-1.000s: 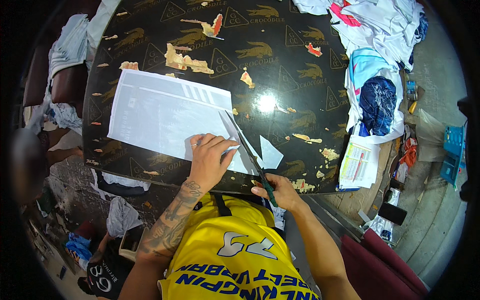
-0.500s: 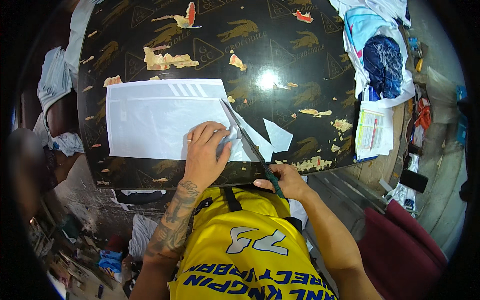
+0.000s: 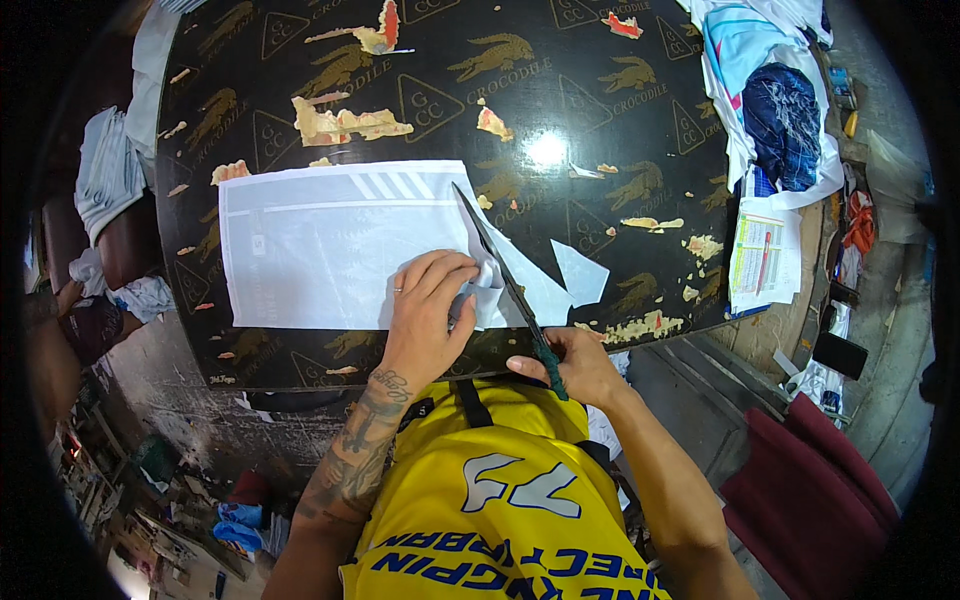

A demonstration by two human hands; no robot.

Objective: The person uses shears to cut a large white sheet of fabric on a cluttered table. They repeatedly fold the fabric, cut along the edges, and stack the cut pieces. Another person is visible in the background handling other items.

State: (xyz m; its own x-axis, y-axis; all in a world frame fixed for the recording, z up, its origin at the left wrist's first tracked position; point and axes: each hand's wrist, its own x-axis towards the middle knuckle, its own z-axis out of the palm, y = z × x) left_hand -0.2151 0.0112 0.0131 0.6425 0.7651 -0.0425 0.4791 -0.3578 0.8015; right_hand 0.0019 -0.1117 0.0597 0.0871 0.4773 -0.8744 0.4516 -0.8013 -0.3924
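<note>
A white cloth panel (image 3: 320,240) with pale stripes lies flat on the dark table. My left hand (image 3: 430,305) rests on its right part, fingers curled and pinching a raised fold. Long dark scissors (image 3: 508,275) with a green-wrapped handle are gripped in my right hand (image 3: 580,365) at the table's near edge. Their blades slant up and left along the panel's right side, the tip near its upper right corner. A strip of the white cloth (image 3: 535,275) lies to the right of the blades. Farther right is a separate white triangular scrap (image 3: 580,272).
The black table (image 3: 520,120) has gold printing and peeled patches. At its right edge sit a dark blue bundle (image 3: 780,125), white cloths and printed sheets (image 3: 765,255). Folded pale cloths (image 3: 110,170) are stacked at the left. Maroon fabric (image 3: 810,480) hangs at lower right.
The whole view has shifted slightly, moving the table and cloth rightward in the picture. The scissors' tip sits a little farther up along the cloth. Both hands keep their holds.
</note>
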